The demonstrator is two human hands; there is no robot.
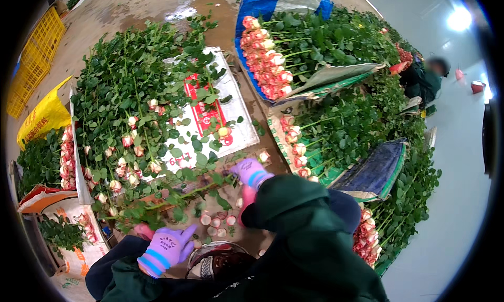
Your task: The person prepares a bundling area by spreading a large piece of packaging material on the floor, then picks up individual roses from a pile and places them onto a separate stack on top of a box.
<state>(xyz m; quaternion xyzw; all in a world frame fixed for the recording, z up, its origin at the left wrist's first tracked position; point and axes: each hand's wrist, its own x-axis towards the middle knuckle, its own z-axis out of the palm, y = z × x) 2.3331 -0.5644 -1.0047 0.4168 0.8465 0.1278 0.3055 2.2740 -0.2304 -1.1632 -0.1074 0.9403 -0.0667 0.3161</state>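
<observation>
My right hand [251, 172], in a purple knit glove with blue bands, grips a leafy rose stem [197, 190]. From its fingers the stem runs down and left across the front of the pile. A cream and pink rose head [264, 156] shows just beyond that hand; whether it belongs to the gripped stem is hard to tell. Below the stem, my left hand [167, 245], gloved alike, has its fingers apart with nothing visible in them. Ahead lies a large heap of leafy cut roses [130, 85], partly over a white printed sack [236, 123].
Loose petals [215, 222] lie on the floor between my feet. At right, rows of roses [267, 62] rest in a blue sack wrap [258, 3] and a green one [321, 172]. A yellow crate [37, 62] stands far left. Another person [425, 81] crouches at far right.
</observation>
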